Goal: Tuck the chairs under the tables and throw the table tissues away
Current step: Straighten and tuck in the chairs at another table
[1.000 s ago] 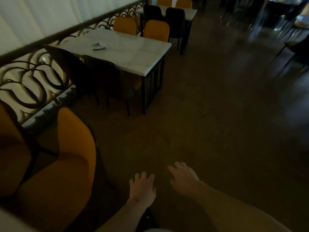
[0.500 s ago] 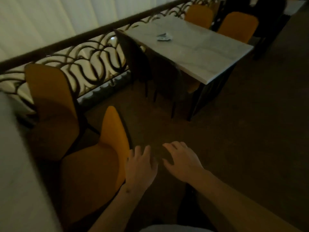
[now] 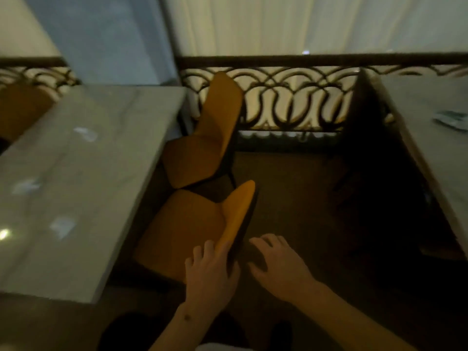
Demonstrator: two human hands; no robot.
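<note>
Two orange chairs stand pulled out beside a pale marble table (image 3: 106, 117) on the left. My left hand (image 3: 210, 272) grips the top edge of the near orange chair (image 3: 182, 229), fingers over its orange front. My right hand (image 3: 278, 264) lies with spread fingers against the dark rear of the same backrest. The far orange chair (image 3: 202, 148) stands angled near the railing. White tissues lie on the table: one far (image 3: 86, 134), one middle (image 3: 25, 186), one near (image 3: 62, 226).
A second marble table (image 3: 425, 102) is at the right with a crumpled tissue (image 3: 452, 120) on it and a dark chair (image 3: 367, 148) at its side. A scrollwork railing (image 3: 291, 97) and curtains close off the back. Brown floor lies between the tables.
My view has swung left, from the far table to the near one. Both hands have come forward onto the near orange chair's backrest, and the left hand has taken hold of it.
</note>
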